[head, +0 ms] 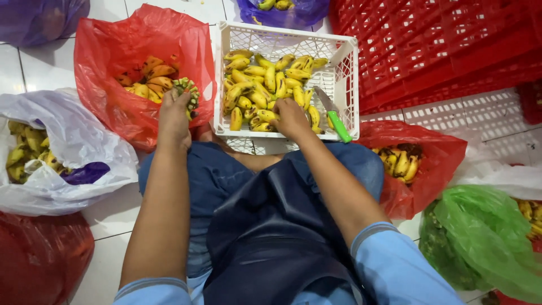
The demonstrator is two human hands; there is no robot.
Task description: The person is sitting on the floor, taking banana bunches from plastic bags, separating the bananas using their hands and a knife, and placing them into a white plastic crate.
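Note:
My left hand (174, 116) holds a small greenish bunch of bananas (187, 90) over the open red plastic bag (107, 51), which has orange-yellow bananas (149, 76) inside. My right hand (289, 117) rests in the white plastic crate (344, 62), gripping yellow bananas (262, 85) at the crate's near edge. A knife with a green handle (337, 124) lies in the crate just right of that hand.
A white bag (68, 141) with bananas lies at left. Another red bag (429, 152) with dark-spotted bananas is at right, a green bag (485, 237) below it. Red crates (440, 45) are stacked at top right. Purple bags (39, 17) lie at the top. I sit on a white tiled floor.

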